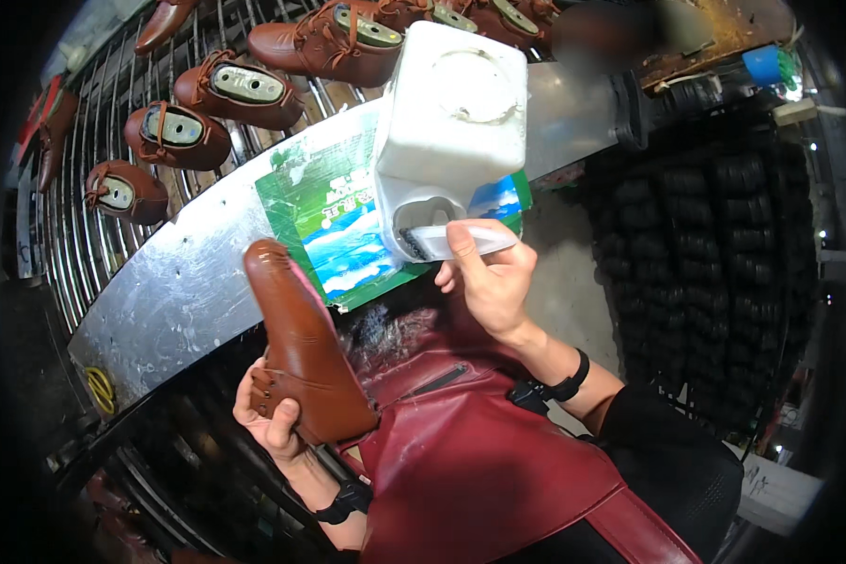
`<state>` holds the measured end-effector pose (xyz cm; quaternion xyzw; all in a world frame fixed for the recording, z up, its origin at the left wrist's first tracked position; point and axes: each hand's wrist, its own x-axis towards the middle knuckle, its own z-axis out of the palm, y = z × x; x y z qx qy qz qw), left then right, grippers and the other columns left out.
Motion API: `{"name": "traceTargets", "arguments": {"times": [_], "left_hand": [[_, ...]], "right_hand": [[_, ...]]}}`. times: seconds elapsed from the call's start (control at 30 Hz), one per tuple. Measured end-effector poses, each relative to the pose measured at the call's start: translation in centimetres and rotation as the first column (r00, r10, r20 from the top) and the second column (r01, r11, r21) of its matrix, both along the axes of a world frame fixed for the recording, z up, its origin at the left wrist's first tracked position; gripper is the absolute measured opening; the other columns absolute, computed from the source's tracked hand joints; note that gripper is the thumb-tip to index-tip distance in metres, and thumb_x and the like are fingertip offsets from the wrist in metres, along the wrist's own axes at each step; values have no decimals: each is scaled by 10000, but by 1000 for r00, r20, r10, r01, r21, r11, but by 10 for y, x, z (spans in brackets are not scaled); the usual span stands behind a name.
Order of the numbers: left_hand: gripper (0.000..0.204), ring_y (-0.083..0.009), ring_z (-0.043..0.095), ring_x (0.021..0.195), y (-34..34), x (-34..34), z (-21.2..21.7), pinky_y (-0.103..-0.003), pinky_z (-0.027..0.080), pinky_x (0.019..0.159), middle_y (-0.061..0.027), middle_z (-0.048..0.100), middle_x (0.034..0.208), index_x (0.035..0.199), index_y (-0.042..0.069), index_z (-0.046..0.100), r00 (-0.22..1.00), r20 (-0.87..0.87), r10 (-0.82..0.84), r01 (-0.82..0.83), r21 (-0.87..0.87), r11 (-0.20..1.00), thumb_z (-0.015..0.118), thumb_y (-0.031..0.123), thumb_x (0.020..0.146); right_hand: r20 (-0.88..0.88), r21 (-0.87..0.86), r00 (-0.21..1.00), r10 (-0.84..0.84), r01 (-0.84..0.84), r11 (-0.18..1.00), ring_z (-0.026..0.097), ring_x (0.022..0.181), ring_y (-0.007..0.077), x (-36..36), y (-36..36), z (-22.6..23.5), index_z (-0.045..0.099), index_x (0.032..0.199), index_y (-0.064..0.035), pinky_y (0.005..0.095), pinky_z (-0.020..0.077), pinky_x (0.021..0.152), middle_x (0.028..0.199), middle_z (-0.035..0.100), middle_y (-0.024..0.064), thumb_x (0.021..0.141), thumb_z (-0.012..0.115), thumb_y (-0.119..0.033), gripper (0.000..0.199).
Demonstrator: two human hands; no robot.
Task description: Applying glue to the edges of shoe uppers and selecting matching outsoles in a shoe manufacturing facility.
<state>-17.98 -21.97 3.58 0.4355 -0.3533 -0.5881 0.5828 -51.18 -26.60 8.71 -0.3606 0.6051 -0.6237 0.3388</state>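
Note:
My left hand point(277, 409) is closed around the heel end of a brown leather shoe upper point(296, 329), its toe pointing up and away. The pink-edged underside of the upper faces right. In my right hand point(498, 287) I pinch the white handle of a brush point(470, 241). Its dark bristles reach into the cut opening of a white plastic jug point(456, 103). What lies deep inside the jug is hard to make out. The jug rests on a green and blue printed cardboard sheet point(348, 249).
A curved metal bench top point(193, 282) carries the cardboard. Beyond it, a rack of metal bars point(75, 235) holds several brown shoes point(249, 89) on lasts. Stacked black items point(705, 273) stand on the right. A yellow ring point(100, 389) hangs by the bench's left end.

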Motion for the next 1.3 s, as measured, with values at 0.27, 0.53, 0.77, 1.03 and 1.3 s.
{"name": "traceTargets", "arguments": {"times": [0.27,0.53,0.77,1.03,1.3], "left_hand": [[679,-336,690,1219,7,-18,33,-463,528,1097,-204,714,1327,1359,-48,662,996,-66,-64,67,37,997,851,95,724],[690,-283,744,1047,-17,-41,53,-395,595,981,-206,723,1207,1277,-125,629,978,-144,-153,166,82,983,852,325,804],[626,-248,735,1049,-24,-51,54,-357,580,978,-172,717,1225,1355,-91,561,985,-170,-8,22,82,996,722,355,945],[406,-196,731,988,-31,-32,59,-329,581,913,-126,729,1162,1304,-64,612,985,-163,-56,63,33,997,639,239,1035],[377,-186,709,920,-39,-46,80,-328,575,821,-105,721,1109,1285,-2,637,959,-251,131,-85,183,979,511,309,1111]], "right_hand": [[726,-65,649,226,-263,963,673,547,213,-1,-33,54,704,966,43,315,512,466,772,726,147,1023,680,-198,249],[471,-34,793,386,-421,907,631,528,156,20,-1,57,704,896,41,260,444,443,832,741,188,942,686,-96,146],[452,-104,717,531,-549,830,629,593,130,46,56,55,680,947,68,271,483,520,936,749,220,983,668,-43,117],[0,-292,753,658,-630,720,686,656,128,38,44,88,738,878,42,282,537,592,782,747,93,827,758,-15,79],[-260,-245,592,763,-805,541,753,810,263,29,22,111,702,933,105,345,607,727,921,752,243,738,728,52,203]]}}
